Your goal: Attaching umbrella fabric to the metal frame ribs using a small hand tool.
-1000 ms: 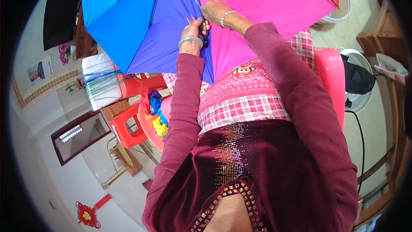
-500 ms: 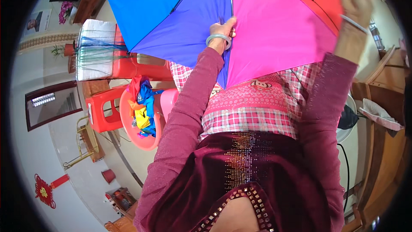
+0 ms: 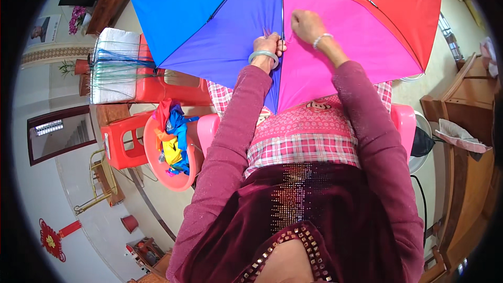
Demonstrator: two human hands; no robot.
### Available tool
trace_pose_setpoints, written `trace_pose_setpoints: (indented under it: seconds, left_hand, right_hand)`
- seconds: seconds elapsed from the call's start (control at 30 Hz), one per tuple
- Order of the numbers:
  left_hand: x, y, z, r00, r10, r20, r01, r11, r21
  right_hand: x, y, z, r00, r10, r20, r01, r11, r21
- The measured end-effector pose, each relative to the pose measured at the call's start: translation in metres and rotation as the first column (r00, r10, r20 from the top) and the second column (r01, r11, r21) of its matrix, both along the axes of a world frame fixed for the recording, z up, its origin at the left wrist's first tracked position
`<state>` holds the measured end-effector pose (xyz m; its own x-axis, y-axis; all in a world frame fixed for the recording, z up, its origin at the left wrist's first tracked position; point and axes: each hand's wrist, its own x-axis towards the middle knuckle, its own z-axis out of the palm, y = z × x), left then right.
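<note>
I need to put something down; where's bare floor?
Bare floor shows between the pink basin and left sleeve, and between the black cord and wooden furniture. The basin is crowded with cloth; left hand and right hand crowd the umbrella where purple meets pink.

Right hand (image 3: 308,25) back from red panel's (image 3: 403,10) outer edge, now over pink panel (image 3: 356,36), closer to left hand (image 3: 268,45).
</note>
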<state>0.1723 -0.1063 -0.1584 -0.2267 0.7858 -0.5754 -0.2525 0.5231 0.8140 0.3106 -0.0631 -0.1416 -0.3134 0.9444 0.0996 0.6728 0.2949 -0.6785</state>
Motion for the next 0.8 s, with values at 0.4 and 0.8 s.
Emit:
trace_pose_setpoints:
  seconds: [0.4, 0.8]
  left_hand:
    - [-0.008, 0.013, -0.009, 0.995, -0.086, -0.041, 0.086, 0.996, 0.0]
    - [-0.009, 0.007, -0.008, 0.998, -0.028, 0.05, 0.027, 1.0, 0.014]
  right_hand:
    - [-0.015, -0.011, -0.013, 0.958, -0.032, 0.286, 0.032, 0.999, 0.004]
    - [-0.021, -0.004, -0.02, 0.954, 0.139, 0.266, -0.16, 0.985, 0.06]
